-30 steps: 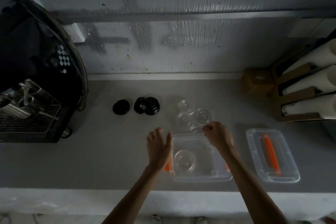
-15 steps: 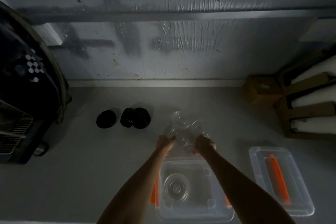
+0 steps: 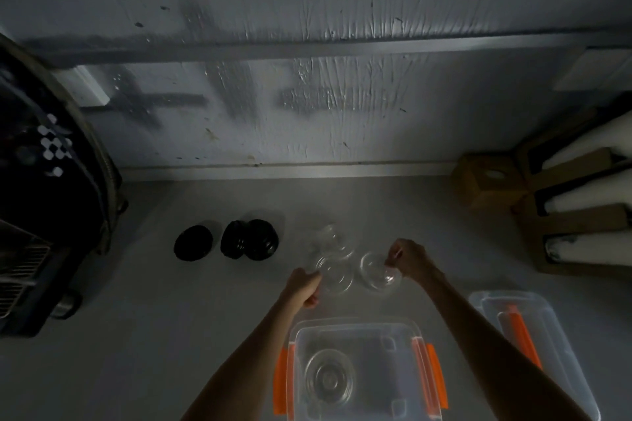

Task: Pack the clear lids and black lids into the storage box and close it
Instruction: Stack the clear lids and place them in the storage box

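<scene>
The left hand (image 3: 302, 287) pinches the near-left rim of one clear lid (image 3: 333, 275); the right hand (image 3: 408, 258) closes its grip on the right edge of another clear lid (image 3: 378, 272). Both look thin, light, springy and slick, so a rim pinch should suit better than pressing the dome. More clear lids (image 3: 330, 239) sit at 12 o'clock, black lids (image 3: 249, 240) at 10, on the surface (image 3: 136, 318). The storage box (image 3: 359, 328), open at 6, already holds one lid; its cover (image 3: 554, 325) lies at 4.

Grey counter (image 3: 136, 335) bears black lids (image 3: 249, 240), seemingly clear lids (image 3: 328, 243), storage box (image 3: 359, 328).
</scene>
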Demonstrator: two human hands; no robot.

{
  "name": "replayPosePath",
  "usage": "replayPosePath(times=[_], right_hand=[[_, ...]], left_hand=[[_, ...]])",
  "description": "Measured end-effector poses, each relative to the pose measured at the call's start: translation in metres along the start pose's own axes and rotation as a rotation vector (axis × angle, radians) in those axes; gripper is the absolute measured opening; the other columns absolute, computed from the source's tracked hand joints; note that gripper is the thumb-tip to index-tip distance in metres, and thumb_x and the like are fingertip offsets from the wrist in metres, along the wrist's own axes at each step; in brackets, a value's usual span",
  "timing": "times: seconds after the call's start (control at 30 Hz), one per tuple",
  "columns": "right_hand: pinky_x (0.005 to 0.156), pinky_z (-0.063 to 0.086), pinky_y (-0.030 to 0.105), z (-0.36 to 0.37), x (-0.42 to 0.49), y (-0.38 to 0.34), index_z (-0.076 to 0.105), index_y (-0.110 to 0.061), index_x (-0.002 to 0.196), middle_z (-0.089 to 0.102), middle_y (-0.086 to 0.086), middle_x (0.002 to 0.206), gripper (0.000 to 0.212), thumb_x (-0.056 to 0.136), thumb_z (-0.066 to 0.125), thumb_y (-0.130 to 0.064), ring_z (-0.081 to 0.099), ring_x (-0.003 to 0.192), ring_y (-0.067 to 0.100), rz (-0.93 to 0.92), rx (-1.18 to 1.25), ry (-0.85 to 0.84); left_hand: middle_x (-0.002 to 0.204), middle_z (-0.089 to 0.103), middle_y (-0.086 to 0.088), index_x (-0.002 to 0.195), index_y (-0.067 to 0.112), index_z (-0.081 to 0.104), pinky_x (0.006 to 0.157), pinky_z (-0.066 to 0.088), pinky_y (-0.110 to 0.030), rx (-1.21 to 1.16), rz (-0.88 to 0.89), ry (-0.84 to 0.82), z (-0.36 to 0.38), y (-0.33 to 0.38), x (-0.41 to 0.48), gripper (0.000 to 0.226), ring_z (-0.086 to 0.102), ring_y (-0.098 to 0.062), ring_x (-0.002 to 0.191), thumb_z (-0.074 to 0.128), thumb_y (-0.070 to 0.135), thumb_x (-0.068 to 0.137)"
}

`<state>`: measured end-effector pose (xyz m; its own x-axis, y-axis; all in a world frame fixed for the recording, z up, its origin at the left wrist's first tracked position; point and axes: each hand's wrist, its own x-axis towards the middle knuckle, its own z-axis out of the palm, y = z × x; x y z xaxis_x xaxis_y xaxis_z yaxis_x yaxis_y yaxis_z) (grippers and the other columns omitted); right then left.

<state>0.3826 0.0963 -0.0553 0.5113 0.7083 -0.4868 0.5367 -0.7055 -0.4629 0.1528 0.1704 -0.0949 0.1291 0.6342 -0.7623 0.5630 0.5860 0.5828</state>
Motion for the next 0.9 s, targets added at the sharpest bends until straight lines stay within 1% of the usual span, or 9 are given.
replayPosePath(times=[0.1, 0.17, 0.27, 0.4, 0.53, 0.63, 0.77, 0.83, 0.9], right_hand=[[0.076, 0.054, 0.035, 0.017, 0.022, 0.005, 0.062, -0.019, 0.080, 0.070, 0.016, 0.104, 0.019, 0.071, 0.077, -0.024, 0.067, 0.092, 0.029, 0.042, -0.011, 0.032], [0.083, 0.051, 0.036, 0.030, 0.020, 0.003, 0.063, -0.011, 0.104, 0.063, 0.019, 0.117, 0.038, 0.071, 0.069, -0.030, 0.062, 0.108, 0.033, 0.091, -0.030, 0.050], [0.096, 0.044, 0.042, 0.043, 0.013, 0.000, 0.043, -0.009, 0.130, 0.045, 0.016, 0.135, 0.052, 0.084, 0.062, -0.021, 0.046, 0.125, 0.036, 0.162, -0.064, 0.060], [0.099, 0.040, 0.042, 0.050, 0.015, 0.005, 0.021, -0.010, 0.142, 0.041, 0.017, 0.141, 0.080, 0.083, 0.069, -0.033, 0.038, 0.129, 0.038, 0.210, -0.099, 0.061], [0.098, 0.040, 0.040, 0.051, 0.021, 0.013, 0.038, -0.012, 0.134, 0.049, 0.015, 0.137, 0.064, 0.083, 0.068, -0.037, 0.046, 0.126, 0.035, 0.235, -0.080, 0.049], [0.096, 0.043, 0.037, 0.047, 0.022, 0.021, 0.052, -0.010, 0.126, 0.057, 0.015, 0.130, 0.057, 0.081, 0.069, -0.042, 0.054, 0.121, 0.033, 0.245, -0.038, 0.047], [0.065, 0.048, 0.031, 0.050, 0.028, 0.036, 0.068, -0.007, 0.102, 0.070, 0.019, 0.103, 0.054, 0.063, 0.073, -0.044, 0.068, 0.097, 0.032, 0.256, 0.109, 0.044], [0.053, 0.042, 0.024, 0.054, 0.031, 0.046, 0.066, -0.004, 0.092, 0.069, 0.015, 0.080, 0.052, 0.059, 0.072, -0.043, 0.070, 0.079, 0.027, 0.266, 0.157, 0.068], [0.047, 0.037, 0.024, 0.055, 0.029, 0.052, 0.062, -0.006, 0.082, 0.059, 0.007, 0.065, 0.041, 0.062, 0.072, -0.042, 0.064, 0.067, 0.021, 0.267, 0.227, 0.104]], left_hand=[[0.057, 0.050, -0.007, 0.076, 0.010, 0.048, 0.043, 0.043, -0.020, -0.012, 0.004, -0.003, 0.005, 0.002, 0.005, 0.031, 0.043, -0.012, 0.027, 0.054, 0.034, 0.094], [0.057, 0.051, -0.008, 0.078, 0.008, 0.050, 0.045, 0.047, -0.024, 0.002, -0.014, 0.020, 0.008, 0.000, 0.008, 0.032, 0.043, -0.010, 0.024, 0.054, 0.036, 0.094], [0.057, 0.053, -0.009, 0.072, 0.012, 0.047, 0.043, 0.050, -0.026, 0.005, -0.027, 0.059, 0.011, -0.003, 0.010, 0.033, 0.045, -0.011, 0.023, 0.057, 0.036, 0.093], [0.057, 0.053, -0.008, 0.080, 0.008, 0.051, 0.039, 0.050, -0.025, 0.000, -0.011, 0.068, 0.011, -0.008, 0.012, 0.025, 0.044, -0.010, 0.021, 0.063, 0.027, 0.090], [0.056, 0.053, -0.005, 0.073, 0.012, 0.055, 0.039, 0.048, -0.023, 0.035, 0.030, -0.001, 0.007, -0.008, 0.005, 0.019, 0.045, -0.009, 0.028, 0.067, 0.019, 0.086], [0.061, 0.058, -0.005, 0.072, 0.014, 0.053, 0.043, 0.049, -0.022, 0.068, 0.129, -0.082, 0.006, 0.001, -0.006, 0.020, 0.054, -0.014, 0.044, 0.065, 0.019, 0.088], [0.055, 0.059, -0.010, 0.061, 0.011, 0.055, 0.059, 0.051, -0.031, 0.207, 0.298, 0.029, -0.001, 0.030, -0.006, 0.029, 0.063, -0.028, 0.057, 0.060, 0.026, 0.085], [0.071, 0.068, -0.021, 0.068, 0.002, 0.065, 0.069, 0.052, -0.034, 0.334, 0.336, 0.115, -0.003, 0.049, 0.002, 0.036, 0.069, -0.034, 0.074, 0.055, 0.033, 0.082], [0.100, 0.069, -0.025, 0.093, -0.002, 0.067, 0.082, 0.050, -0.035, 0.419, 0.317, 0.165, -0.001, 0.063, 0.012, 0.040, 0.066, -0.036, 0.099, 0.052, 0.033, 0.083]])
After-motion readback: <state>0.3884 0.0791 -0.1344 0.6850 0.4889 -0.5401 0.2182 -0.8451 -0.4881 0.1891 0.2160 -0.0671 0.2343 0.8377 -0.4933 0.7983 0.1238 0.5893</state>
